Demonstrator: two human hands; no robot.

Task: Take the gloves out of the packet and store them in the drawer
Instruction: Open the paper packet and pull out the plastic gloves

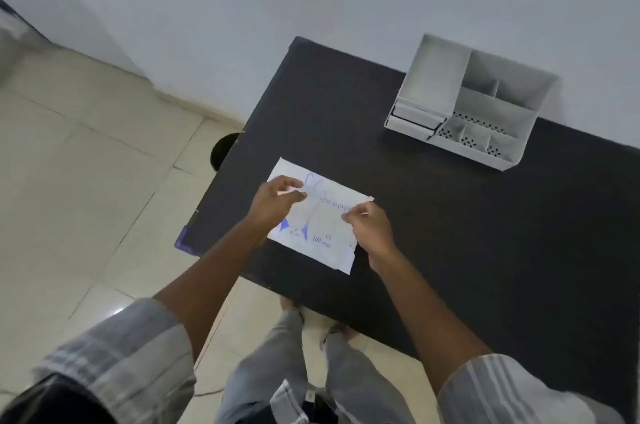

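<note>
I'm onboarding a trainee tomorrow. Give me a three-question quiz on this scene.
1. True or false: the packet lies on the floor.
2. Which hands touch the packet? A) left only B) right only C) both
3. Fill in: the grey organiser stands near the table's ____ edge, by the wall.

Key: 1 false, it lies on the table. 2 C, left hand and right hand both pinch it. 3 far.

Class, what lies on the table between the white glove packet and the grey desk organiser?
Nothing: the head view shows only bare dark tabletop between packet and organiser.
</note>
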